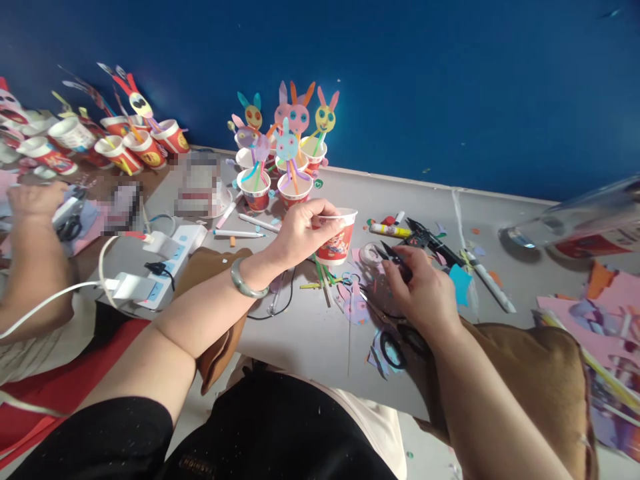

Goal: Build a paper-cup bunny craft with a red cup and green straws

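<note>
My left hand (305, 233), a bangle at its wrist, is closed on the rim of a red and white paper cup (336, 245), held upright above the table. Beyond the cup stand several similar cups (295, 190) with paper rabbit heads (287, 145) on coloured stems. My right hand (423, 283) grips a small black tool with two pointed tips (389, 253); its exact kind is unclear. Just below that hand lie black-handled scissors (393, 350). Between my hands are a pink paper rabbit head (355, 307) and green straws (324, 275).
A white power strip (175, 260) with cables sits left, near another person's arm (35, 247). More decorated cups (145, 148) line the back left. Markers (390, 230), a clear container (575, 220) and pink paper scraps (600, 313) lie right. A blue wall (425, 80) rises behind.
</note>
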Action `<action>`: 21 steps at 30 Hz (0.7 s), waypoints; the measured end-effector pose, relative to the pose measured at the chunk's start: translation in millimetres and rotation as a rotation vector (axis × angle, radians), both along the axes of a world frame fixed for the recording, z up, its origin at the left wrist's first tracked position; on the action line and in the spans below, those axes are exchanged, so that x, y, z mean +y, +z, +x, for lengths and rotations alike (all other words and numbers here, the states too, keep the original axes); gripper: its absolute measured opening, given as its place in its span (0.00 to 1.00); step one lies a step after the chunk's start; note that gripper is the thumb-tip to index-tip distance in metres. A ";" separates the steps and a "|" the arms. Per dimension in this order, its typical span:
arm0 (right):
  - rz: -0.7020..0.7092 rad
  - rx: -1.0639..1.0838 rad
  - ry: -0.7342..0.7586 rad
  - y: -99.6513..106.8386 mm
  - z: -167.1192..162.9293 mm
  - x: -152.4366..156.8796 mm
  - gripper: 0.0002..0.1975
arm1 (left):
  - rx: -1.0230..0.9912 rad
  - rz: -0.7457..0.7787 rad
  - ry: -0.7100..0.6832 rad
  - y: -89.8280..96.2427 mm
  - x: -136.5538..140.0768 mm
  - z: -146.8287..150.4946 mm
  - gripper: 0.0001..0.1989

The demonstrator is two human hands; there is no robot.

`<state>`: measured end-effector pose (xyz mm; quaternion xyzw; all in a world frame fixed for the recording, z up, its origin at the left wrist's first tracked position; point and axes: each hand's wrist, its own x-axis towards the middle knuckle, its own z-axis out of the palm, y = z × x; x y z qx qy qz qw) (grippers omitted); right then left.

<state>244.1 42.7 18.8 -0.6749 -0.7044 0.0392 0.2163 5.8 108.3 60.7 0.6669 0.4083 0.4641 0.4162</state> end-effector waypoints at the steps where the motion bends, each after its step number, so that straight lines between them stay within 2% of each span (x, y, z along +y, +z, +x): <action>1: -0.034 -0.055 -0.009 -1.2 -0.1 0.3 0.22 | 0.026 0.052 0.010 -0.5 -0.2 0.1 0.07; 6: -0.178 -0.252 -0.010 -0.2 -1.8 0.0 0.21 | 0.134 0.284 0.048 -5.3 0.3 -0.4 0.07; 10: -0.230 -0.351 -0.006 3.7 -2.5 0.3 0.18 | 0.180 0.506 0.110 -9.0 1.9 -1.4 0.06; 14: -0.266 -0.408 -0.006 7.9 -4.7 0.1 0.16 | 0.293 0.682 0.079 -8.7 -1.2 0.9 0.06; 18: -0.300 -0.449 -0.016 9.9 -4.8 -0.6 0.16 | 0.302 0.717 0.085 -9.4 -1.9 1.2 0.05; 21: -0.175 -0.513 0.005 8.6 -2.3 -2.2 0.14 | 0.271 0.690 0.141 -11.0 0.8 -0.8 0.04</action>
